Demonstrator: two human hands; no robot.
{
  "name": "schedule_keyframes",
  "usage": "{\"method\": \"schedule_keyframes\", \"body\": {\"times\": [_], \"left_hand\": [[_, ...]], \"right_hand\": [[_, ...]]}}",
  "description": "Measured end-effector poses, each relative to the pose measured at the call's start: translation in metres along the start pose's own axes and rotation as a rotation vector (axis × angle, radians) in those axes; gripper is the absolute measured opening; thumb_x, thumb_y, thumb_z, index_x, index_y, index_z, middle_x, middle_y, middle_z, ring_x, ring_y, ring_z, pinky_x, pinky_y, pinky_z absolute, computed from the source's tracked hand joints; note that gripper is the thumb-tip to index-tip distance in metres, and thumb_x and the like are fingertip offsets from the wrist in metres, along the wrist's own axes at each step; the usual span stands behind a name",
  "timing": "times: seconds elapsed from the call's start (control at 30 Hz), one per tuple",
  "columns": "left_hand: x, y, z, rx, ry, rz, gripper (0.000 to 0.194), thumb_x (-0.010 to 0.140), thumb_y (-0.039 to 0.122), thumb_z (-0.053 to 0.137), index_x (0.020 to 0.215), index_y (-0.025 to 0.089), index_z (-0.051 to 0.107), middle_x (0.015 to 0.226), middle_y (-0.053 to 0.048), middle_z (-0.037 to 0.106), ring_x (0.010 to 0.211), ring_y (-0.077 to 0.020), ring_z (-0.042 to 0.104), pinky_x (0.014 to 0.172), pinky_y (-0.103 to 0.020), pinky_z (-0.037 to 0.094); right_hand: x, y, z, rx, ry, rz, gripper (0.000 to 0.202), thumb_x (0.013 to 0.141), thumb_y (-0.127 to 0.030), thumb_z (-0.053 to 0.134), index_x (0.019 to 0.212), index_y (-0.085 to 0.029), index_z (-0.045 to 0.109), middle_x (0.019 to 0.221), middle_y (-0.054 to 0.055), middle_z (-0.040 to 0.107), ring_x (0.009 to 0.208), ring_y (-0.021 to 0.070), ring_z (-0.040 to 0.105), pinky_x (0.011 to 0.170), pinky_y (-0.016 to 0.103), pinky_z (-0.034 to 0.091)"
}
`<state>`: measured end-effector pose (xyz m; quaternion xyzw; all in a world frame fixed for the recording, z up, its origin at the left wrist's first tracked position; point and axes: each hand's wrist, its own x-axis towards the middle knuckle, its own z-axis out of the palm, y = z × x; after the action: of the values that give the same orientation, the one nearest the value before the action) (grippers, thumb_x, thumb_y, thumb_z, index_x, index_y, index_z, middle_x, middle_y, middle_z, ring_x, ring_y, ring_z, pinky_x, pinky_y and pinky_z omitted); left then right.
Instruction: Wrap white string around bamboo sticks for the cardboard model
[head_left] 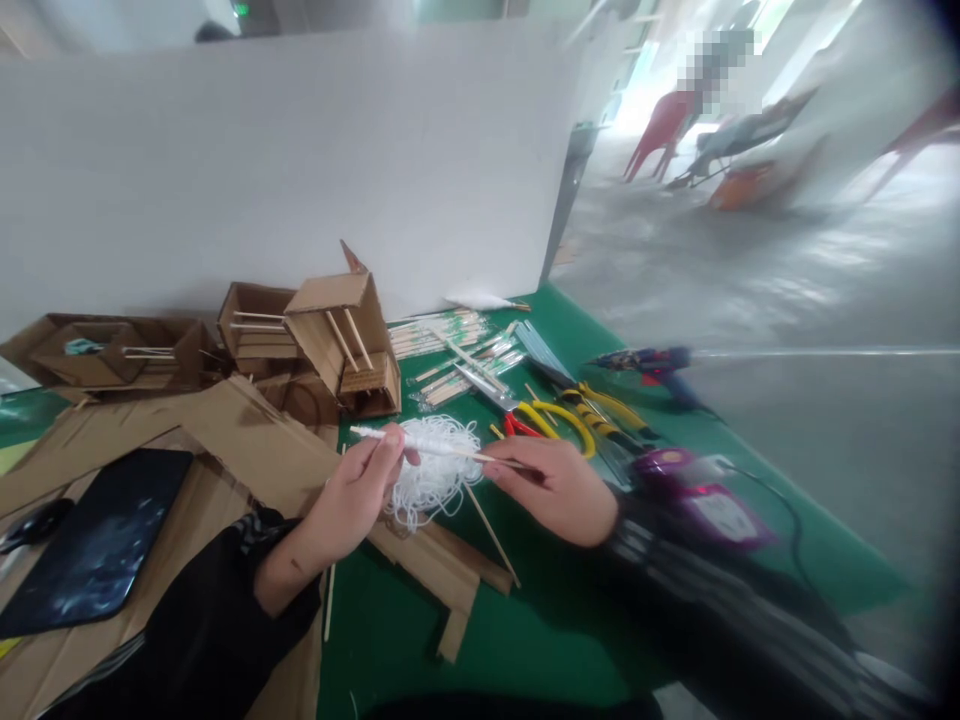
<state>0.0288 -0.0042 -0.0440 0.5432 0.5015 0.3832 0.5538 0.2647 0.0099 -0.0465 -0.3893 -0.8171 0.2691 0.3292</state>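
Between my two hands runs a thin wooden stick (pixel 466 454), nearly level, with white string (pixel 415 441) wound around its left part. My left hand (pixel 365 487) is closed on the wrapped part, thumb on top. The fingers of my right hand (pixel 556 488) pinch the bare wood toward the other end. Just behind and below the stick lies a loose heap of white cord (pixel 439 490) on the green table. Another thin stick (pixel 493 537) lies slanted below the heap, near cut cardboard strips (pixel 442 570).
Cardboard box structures (pixel 334 320) stand at the back left before a white panel (pixel 285 160). Packaged chopsticks (pixel 442 335), scissors (pixel 536 415), pliers (pixel 600 405) and a glue gun (pixel 652 365) lie to the right. A purple power strip (pixel 697 490) is near my right forearm; a black tablet (pixel 97 540) is at left.
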Motion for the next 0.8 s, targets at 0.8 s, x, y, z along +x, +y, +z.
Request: {"method": "schedule_keyframes", "body": {"times": [0.8], "left_hand": [[0.0019,-0.0005,0.0028,-0.129,-0.038,0.046,0.037,0.092,0.051,0.04,0.072,0.02,0.037,0.054,0.009,0.027,0.039,-0.0038,0.021,0.036,-0.014,0.019]], "right_hand": [[-0.0004,-0.0029,0.0013,0.028,-0.03,0.087,0.028,0.093,-0.034,0.044,0.089,-0.016,0.065,0.069,0.002,0.063,0.055,0.0111,0.051,0.052,0.023,0.038]]}}
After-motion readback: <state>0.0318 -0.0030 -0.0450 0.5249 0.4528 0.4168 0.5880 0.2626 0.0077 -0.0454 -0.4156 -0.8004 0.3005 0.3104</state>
